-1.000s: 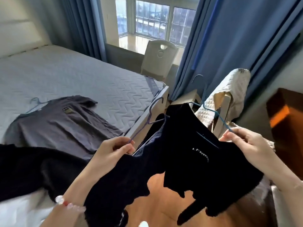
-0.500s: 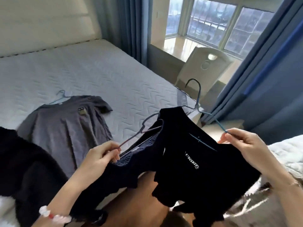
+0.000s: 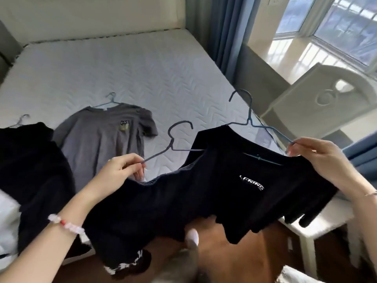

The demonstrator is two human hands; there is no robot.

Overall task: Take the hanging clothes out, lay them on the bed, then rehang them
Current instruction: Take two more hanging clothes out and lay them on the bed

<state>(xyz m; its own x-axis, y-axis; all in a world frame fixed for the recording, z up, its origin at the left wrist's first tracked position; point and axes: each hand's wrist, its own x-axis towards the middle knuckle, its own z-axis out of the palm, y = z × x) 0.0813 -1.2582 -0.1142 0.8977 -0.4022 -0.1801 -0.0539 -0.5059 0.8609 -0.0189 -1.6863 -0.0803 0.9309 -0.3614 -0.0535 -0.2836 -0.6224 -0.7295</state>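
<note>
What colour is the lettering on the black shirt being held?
White lettering, seen best in the head view.

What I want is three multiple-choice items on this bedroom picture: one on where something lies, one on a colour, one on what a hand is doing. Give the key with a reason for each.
1. The grey T-shirt lies:
A) on the chair
B) on the floor
C) on the bed

2. The lettering on the held black shirt is:
A) white
B) red
C) yellow

3. The right hand:
A) hangs open
B) pinches the end of a blue hanger
C) rests flat on the floor

Key:
1 C: it is spread flat on the quilted bed top, with a hanger at its neck.
2 A: white letters stand out on the black cloth.
3 B: thumb and fingers close on the wire tip above the shirt's shoulder.
</note>
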